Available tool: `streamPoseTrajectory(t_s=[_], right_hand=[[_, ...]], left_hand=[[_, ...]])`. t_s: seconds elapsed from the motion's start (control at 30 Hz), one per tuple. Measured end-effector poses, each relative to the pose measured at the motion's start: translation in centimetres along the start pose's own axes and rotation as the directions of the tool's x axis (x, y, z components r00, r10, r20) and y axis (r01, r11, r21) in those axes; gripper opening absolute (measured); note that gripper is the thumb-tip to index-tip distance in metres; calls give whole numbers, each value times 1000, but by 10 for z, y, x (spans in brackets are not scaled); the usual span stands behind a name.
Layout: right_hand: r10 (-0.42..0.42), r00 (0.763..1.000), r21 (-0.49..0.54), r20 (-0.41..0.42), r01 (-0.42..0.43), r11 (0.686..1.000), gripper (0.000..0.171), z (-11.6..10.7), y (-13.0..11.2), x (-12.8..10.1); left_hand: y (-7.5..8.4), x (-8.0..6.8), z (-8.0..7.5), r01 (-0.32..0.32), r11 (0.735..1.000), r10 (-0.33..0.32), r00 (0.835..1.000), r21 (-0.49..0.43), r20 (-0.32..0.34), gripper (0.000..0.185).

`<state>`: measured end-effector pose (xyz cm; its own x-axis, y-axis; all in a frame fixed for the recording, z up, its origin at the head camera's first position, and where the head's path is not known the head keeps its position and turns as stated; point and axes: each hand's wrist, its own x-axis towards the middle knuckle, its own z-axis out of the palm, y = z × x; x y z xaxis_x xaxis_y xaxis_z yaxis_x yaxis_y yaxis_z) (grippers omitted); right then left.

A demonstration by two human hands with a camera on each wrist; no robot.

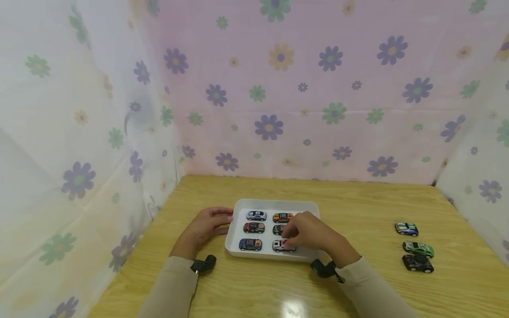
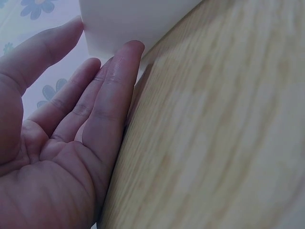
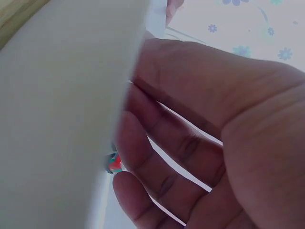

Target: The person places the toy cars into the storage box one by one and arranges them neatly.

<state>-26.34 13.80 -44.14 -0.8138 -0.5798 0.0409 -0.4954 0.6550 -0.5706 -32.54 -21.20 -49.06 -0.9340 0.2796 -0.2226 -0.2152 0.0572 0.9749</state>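
Observation:
A white tray (image 1: 274,202) sits mid-table with several toy cars in two columns. My right hand (image 1: 289,238) reaches over the tray's right side and pinches the near-right white and red car (image 1: 280,246). It partly hides the dark car (image 1: 278,229) behind. In the right wrist view the curled fingers (image 3: 157,143) lie beside the tray wall (image 3: 62,119), with a bit of the car (image 3: 113,163) showing. My left hand (image 1: 227,221) rests flat on the table. Its straight fingers (image 2: 114,81) touch the tray's left wall (image 2: 128,24).
Three more toy cars stand in a row on the wooden table (image 1: 358,291) at the right: a green and white one (image 1: 406,229), a green one (image 1: 418,249) and a black one (image 1: 417,263). Flowered cloth walls (image 1: 278,88) close in the back and both sides.

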Motion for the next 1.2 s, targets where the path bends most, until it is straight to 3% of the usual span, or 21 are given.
streamPoseTrajectory(t_s=[0.27,0.5,0.77,1.2], right_hand=[[35,998,-6,-43,-35,999,7,-8,6,-15],[-15,996,-43,-91,11,999,10,-25,10,-32],[18,992,-92,-127,-29,995,8,-41,21,-54],[-14,974,-132,-224,-16,991,10,-63,45,-87]], left_hand=[[1,4,4,5,1000,-4,1000,-24,15,47],[4,4,4,9,1000,-9,1000,-27,-3,45],[2,1,1,7,1000,-7,1000,-27,-3,47],[-1,-1,-3,-2,1000,2,1000,-25,5,48]])
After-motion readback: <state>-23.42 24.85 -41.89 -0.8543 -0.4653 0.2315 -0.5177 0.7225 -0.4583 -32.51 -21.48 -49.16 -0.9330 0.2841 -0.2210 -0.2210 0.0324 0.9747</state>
